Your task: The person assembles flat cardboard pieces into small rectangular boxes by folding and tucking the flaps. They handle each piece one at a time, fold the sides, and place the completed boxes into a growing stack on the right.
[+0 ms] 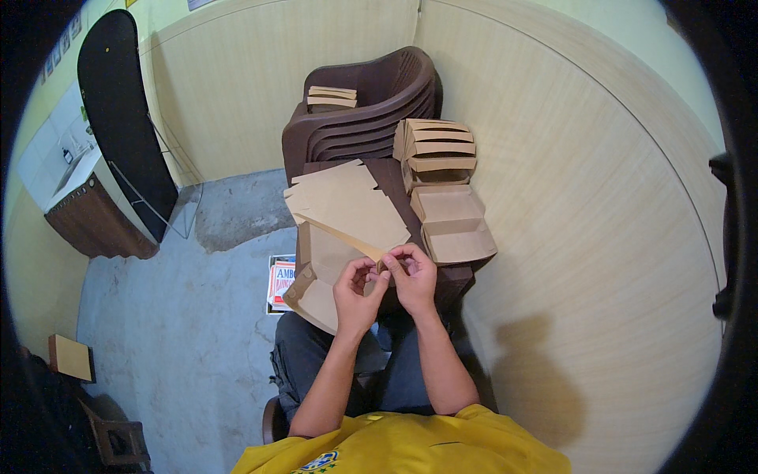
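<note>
A brown cardboard box (pixel 325 251), partly folded with its lid part open, rests over my lap and the near edge of a dark brown table. My left hand (pixel 359 292) pinches the box's right corner with curled fingers. My right hand (pixel 413 279) grips the same corner from the other side, its thumb beside the left one. The fingers hide the corner tabs between them. Just beyond the box lie flat cardboard blanks (pixel 351 201) in an uneven pile.
An open folded box (pixel 454 229) sits at the table's right side, with a stack of folded boxes (pixel 438 146) behind it. Stacked brown chairs (pixel 359 103) stand at the back, holding more boxes (pixel 332 96). A wooden wall (pixel 584 221) closes the right; a printed box (pixel 280 284) is on the floor.
</note>
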{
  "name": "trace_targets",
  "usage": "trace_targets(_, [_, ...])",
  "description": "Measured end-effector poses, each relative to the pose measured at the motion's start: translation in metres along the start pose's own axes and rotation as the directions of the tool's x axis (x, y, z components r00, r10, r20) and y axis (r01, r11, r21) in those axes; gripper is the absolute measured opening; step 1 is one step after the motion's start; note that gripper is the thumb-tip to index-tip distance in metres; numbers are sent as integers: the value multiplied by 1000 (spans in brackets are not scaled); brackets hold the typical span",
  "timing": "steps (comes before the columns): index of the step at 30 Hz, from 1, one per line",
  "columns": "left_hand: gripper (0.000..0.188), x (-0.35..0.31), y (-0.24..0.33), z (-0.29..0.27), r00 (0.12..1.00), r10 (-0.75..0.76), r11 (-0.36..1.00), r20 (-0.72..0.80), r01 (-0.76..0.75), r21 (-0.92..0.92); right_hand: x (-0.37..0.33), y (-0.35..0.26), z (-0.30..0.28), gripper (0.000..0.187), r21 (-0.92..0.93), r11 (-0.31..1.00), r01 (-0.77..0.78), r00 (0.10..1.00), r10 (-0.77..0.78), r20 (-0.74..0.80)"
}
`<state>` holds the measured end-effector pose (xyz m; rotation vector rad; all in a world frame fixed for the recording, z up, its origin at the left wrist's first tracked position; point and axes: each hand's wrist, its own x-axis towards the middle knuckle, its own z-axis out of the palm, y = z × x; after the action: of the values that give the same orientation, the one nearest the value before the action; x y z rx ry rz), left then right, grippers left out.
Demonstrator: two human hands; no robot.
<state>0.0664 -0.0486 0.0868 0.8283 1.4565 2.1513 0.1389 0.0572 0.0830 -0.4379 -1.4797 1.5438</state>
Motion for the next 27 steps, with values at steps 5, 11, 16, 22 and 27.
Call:
trace_targets(5, [12, -3, 6, 2, 993, 89, 987, -81, -77, 143, -1, -2, 4, 13, 1, 1000, 6, 1000, -6, 9])
trace_targets(11, [9, -2, 19, -6, 946, 270, 760, 177, -323, 564, 1, -17, -6, 27, -21, 984, -176, 982, 177, 59])
trace_targets(16, [15, 2, 22, -27, 786, 198, 481, 586, -598, 641, 17, -16, -22, 52, -373, 928, -17, 998, -6, -58])
trace_targets(22, [13, 10, 17, -57, 804, 2, 390, 594, -547, 740, 29, -20, -45, 58, -219, 972, -88, 962, 25, -274])
trace_targets(27, [13, 14, 18, -68, 747, 7, 646, 665, -511, 568, 28, -13, -46, 55, -328, 940, -91, 967, 4, -257])
